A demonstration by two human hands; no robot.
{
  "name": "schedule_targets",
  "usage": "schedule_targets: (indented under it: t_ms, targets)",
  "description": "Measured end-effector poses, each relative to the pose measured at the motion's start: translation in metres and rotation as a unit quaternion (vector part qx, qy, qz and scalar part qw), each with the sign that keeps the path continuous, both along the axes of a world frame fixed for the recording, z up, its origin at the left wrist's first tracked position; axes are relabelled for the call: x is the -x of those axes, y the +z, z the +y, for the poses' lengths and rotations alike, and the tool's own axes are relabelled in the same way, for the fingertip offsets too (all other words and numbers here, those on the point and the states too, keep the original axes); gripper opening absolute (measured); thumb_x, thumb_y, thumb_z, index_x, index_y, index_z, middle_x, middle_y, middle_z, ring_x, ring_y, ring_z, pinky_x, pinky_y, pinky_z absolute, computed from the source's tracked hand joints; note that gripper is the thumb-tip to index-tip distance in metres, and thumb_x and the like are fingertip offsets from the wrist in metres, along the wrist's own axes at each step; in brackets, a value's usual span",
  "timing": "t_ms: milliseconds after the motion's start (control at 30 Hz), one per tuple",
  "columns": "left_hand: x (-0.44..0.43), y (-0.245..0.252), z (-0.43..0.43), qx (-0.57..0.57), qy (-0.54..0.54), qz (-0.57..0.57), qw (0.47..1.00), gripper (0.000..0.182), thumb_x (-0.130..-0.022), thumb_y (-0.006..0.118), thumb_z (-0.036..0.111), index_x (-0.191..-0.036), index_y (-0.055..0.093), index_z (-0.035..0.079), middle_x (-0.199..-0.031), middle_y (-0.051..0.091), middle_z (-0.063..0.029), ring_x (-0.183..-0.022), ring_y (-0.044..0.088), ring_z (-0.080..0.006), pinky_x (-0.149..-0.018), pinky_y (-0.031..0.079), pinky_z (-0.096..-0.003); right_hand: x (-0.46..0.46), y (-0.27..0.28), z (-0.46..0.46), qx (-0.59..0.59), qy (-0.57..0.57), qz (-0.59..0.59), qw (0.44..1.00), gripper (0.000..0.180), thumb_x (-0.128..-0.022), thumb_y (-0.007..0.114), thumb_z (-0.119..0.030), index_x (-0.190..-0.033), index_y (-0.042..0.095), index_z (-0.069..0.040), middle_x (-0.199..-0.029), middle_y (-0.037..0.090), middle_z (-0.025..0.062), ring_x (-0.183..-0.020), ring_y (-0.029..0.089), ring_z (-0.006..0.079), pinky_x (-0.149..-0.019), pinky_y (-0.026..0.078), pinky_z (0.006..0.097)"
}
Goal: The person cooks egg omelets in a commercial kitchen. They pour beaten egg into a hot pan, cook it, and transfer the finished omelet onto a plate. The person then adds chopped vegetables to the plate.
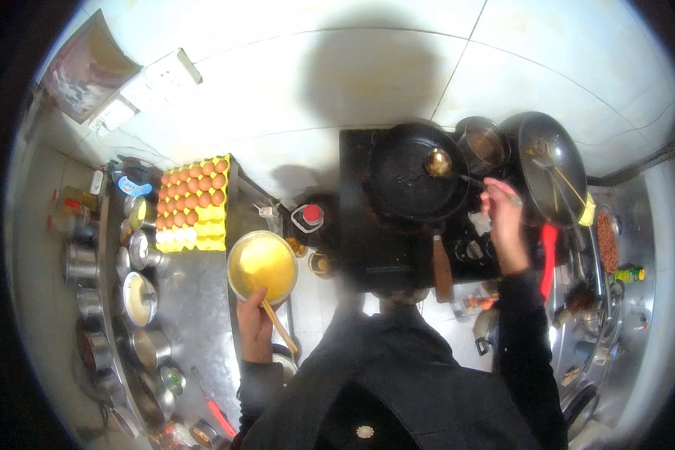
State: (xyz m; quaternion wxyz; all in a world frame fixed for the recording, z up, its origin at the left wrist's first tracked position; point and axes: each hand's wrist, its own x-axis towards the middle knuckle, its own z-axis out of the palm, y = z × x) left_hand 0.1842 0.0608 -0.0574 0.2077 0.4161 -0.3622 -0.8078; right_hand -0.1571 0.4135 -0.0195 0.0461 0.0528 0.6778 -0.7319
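My left hand [256, 326] grips a bowl of yellow liquid [264, 261], which looks like beaten egg, near its lower rim. A pair of wooden chopsticks [281, 329] leans in the bowl under my left thumb and sticks out over the rim. In my right hand [503, 216] is the handle of a metal ladle [440, 163]. The ladle's bowl hangs over the right part of a black frying pan [410, 188]; whether it touches the pan I cannot tell. The pan sits on a black stove [396, 264], its wooden handle [441, 270] pointing towards me.
On the left counter [191, 298] stands a yellow tray [211, 230] of brown and white eggs, beside several metal pots [149, 346]. Right of the pan are a small pot [484, 146] and a wok [557, 169] with utensils in it. A red-capped jug [310, 215] stands left of the stove.
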Motion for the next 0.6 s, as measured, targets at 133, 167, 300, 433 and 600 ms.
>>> schedule_targets:
  t_ms: [133,167,300,433,600]
  targets:
    - [0.009,0.004,0.001,0.006,-0.006,-0.001,1.0,0.044,-0.086,0.057,0.004,-0.128,0.045,-0.001,-0.121,0.057,-0.0176,-0.104,0.061,-0.0357,-0.085,0.054,-0.0539,-0.012,0.002,-0.045,0.023,0.136,0.006,0.99,0.02,-0.086,0.057,-0.004,-0.102,0.065,0.004,-0.068,0.062,0.0055,-0.048,0.051,0.0099,-0.046,0.04,0.0226]
    - [0.007,0.004,0.001,0.011,0.005,-0.005,1.0,0.044,-0.086,0.057,0.004,-0.128,0.046,-0.001,-0.121,0.057,-0.0176,-0.105,0.061,-0.0358,-0.085,0.055,-0.0537,-0.023,0.017,-0.045,-0.02,0.111,-0.049,0.992,0.02,-0.085,0.056,-0.003,-0.101,0.065,0.004,-0.066,0.062,0.0052,-0.047,0.05,0.0094,-0.045,0.039,0.0224]
    - [0.003,-0.005,-0.002,0.019,0.0,0.002,1.0,0.046,-0.085,0.057,0.003,-0.129,0.044,0.0,-0.122,0.056,-0.0171,-0.106,0.061,-0.0364,-0.083,0.055,-0.0536,-0.004,0.013,0.001,-0.057,0.023,0.029,0.998,0.02,-0.085,0.056,-0.002,-0.102,0.066,0.003,-0.068,0.062,0.0048,-0.047,0.048,0.0083,-0.047,0.04,0.0214]
    - [0.013,-0.001,0.0,0.005,-0.009,0.005,1.0,0.048,-0.085,0.057,0.002,-0.131,0.043,0.002,-0.123,0.056,-0.0169,-0.107,0.061,-0.0363,-0.082,0.056,-0.0533,0.003,0.001,-0.045,0.026,0.156,0.019,0.987,0.02,-0.084,0.058,-0.002,-0.101,0.066,0.004,-0.068,0.062,0.0063,-0.048,0.051,0.0097,-0.047,0.04,0.0216]
    - [0.013,-0.009,0.006,0.022,-0.013,0.012,1.0,0.049,-0.086,0.056,0.002,-0.132,0.042,0.002,-0.124,0.055,-0.017,-0.107,0.061,-0.0355,-0.082,0.056,-0.0516,0.01,0.01,-0.007,-0.01,0.054,0.012,0.998,0.021,-0.08,0.055,-0.001,-0.097,0.067,0.003,-0.065,0.062,0.0065,-0.046,0.049,0.0091,-0.043,0.038,0.0203]
